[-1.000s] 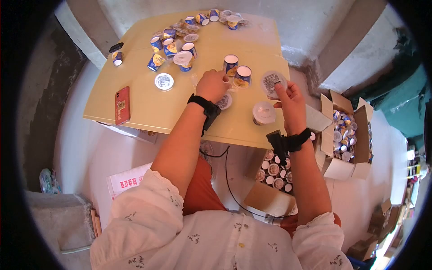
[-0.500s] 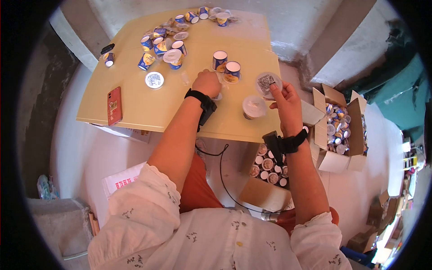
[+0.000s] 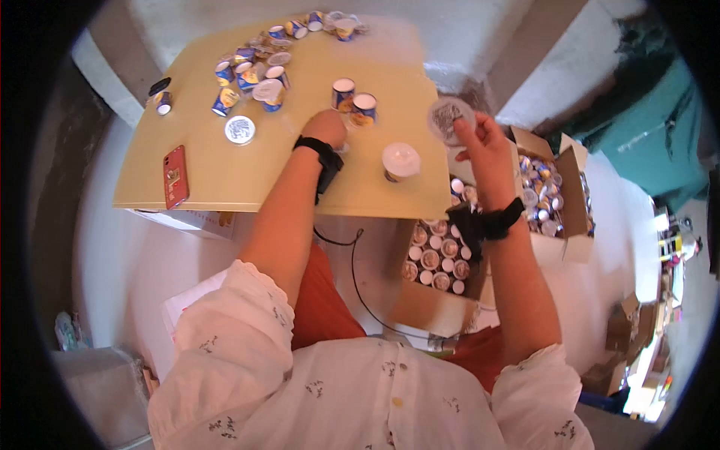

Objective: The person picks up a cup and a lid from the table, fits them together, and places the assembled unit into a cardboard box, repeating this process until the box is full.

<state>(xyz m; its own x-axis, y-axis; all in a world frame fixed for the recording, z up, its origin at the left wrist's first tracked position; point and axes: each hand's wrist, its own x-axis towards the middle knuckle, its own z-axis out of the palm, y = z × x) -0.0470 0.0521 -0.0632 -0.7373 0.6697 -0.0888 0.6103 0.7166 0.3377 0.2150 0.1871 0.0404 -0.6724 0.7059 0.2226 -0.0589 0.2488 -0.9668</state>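
My right hand (image 3: 484, 146) pinches the edge of a clear round lid with a printed code (image 3: 450, 120), held up beyond the table's right edge. Over the yellow table (image 3: 300, 180), my left hand (image 3: 327, 129) is turned away, its fingers mostly hidden; a bit of something clear shows under it. Just past it stand two blue cups with white tops (image 3: 343, 93) (image 3: 364, 107). A cup with a wide clear lid (image 3: 401, 160) stands between my hands. A round lid with a printed code (image 3: 240, 130) lies left of my left hand.
Blue cups and lids (image 3: 247, 75) lie piled at the table's back left. A red phone (image 3: 176, 177) lies near the left edge. An open box of cups (image 3: 437, 315) is below the table's front right; another box (image 3: 576, 195) stands farther right. A black cable hangs in front.
The view has shifted, so the table sits farther left. My right hand has moved the lid outward from above the table to past its right edge.
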